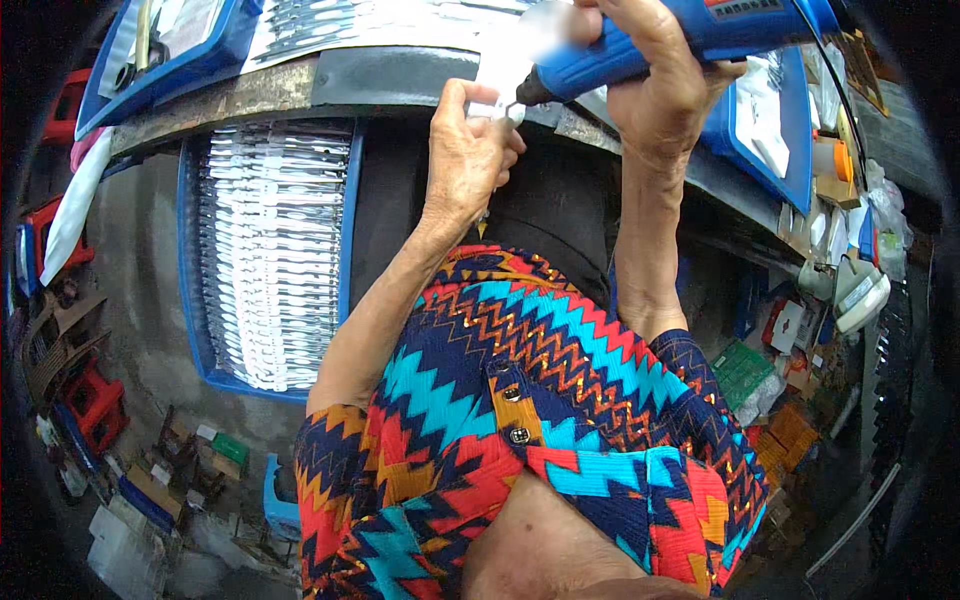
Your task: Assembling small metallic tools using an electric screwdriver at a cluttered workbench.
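Tool body first: the blue handheld rotary tool lies with its long axis running from far right down toward the middle, its dark nose pointing left and slightly toward me, the fat end reaching out past my knuckles to the right. My right hand is wrapped around its barrel, grip pressed together on it from above. The tip meets a small pale piece that my left hand pinches between thumb and fingertips, grip closed on it, just at the near edge of the worktop. That piece is too small and bright for me to tell its shape or which way it runs. Both hands sit close together, almost touching, right over the dark rim of the worktop. On the left, below the edge, a blue tray packed with rows of shiny silvery parts takes up the space beside my left forearm. A second blue tray sits on the worktop to the right of my right wrist, near it. Between my forearms there is a dark open gap above my zigzag-patterned sleeves, and that is the freest room I have.
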The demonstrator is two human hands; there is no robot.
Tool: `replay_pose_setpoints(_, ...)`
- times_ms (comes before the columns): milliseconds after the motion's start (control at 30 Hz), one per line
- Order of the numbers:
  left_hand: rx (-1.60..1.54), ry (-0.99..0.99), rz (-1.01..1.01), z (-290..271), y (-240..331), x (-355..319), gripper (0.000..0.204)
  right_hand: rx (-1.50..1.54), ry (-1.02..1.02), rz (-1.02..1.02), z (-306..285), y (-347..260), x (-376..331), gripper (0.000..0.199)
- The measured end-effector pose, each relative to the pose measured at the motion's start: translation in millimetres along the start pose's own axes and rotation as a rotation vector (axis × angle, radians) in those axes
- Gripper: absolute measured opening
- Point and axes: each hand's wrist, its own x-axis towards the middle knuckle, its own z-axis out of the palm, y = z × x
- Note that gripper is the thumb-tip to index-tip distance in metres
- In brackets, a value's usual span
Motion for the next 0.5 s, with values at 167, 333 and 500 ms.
replay_pose_setpoints(167, 0.006, -0.004, 0.000, 0, 0, 0, 0.028, -0.032, -0.048, -0.003, -5, 4, 4, 0.012)
replay_pose_setpoints(333, 0.005, -0.006, 0.053, -2, -3, 1, 0.021, 0.113, -0.304, 0.091, -12, 8, 12, 0.012)
replay_pose_setpoints(500, 0.019, -0.011, 0.026, -1, -2, 2, 0.024, -0.100, -0.307, 0.153, -8, 3, 14, 0.010)
